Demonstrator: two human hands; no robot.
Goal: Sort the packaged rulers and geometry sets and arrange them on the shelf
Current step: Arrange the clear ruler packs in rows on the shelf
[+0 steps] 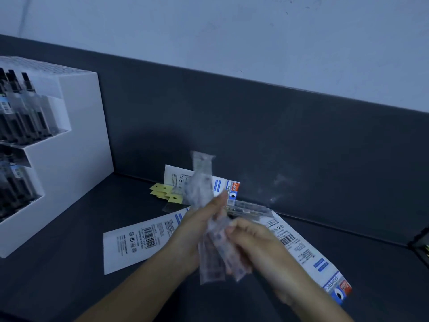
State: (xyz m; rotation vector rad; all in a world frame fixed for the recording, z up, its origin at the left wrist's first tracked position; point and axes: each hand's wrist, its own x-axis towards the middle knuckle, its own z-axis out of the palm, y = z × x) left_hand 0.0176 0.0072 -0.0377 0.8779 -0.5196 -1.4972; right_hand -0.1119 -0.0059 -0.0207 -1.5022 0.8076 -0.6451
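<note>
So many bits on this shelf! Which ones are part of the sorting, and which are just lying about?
Part of the job: clear packets in the left hand and right hand; white geometry set packs on the shelf; yellow hang tabs, probably more packets.
Just lying about: white pen display stand; dark object at the right edge.

The ruler packets (pixel 201 189) are clear, crinkled plastic (faintly glossy); the flat geometry-set packs (pixel 130 246) look like smooth white printed card; the dark surface (pixel 69 287) is matt.
</note>
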